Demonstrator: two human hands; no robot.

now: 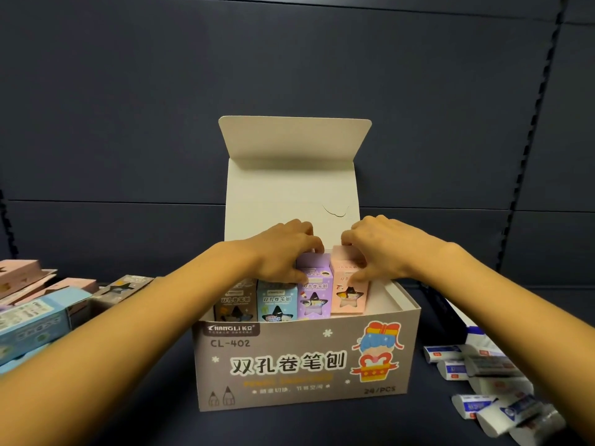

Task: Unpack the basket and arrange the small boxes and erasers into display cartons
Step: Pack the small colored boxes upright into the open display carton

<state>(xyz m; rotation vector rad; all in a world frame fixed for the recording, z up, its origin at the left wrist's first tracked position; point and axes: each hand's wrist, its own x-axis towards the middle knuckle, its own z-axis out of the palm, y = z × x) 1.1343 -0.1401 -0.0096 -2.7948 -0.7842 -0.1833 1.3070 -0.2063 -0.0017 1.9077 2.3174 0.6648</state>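
Dark navy shelf surface, dark panel wall behind, slotted upright at upper right. Display carton sat at centre frame, lid flap standing up at the back. The front row inside held 4 small boxes: brown box, blue box, purple box, pink box (purple and pink sat higher than the other 2). Both forearms reached in from the lower corners. Left hand pinched the purple box, fingers curled over its top, thumb on its front. Right hand pinched the pink box the same way. Loose small boxes lay piled at lower left, well apart from the scattered erasers at lower right.
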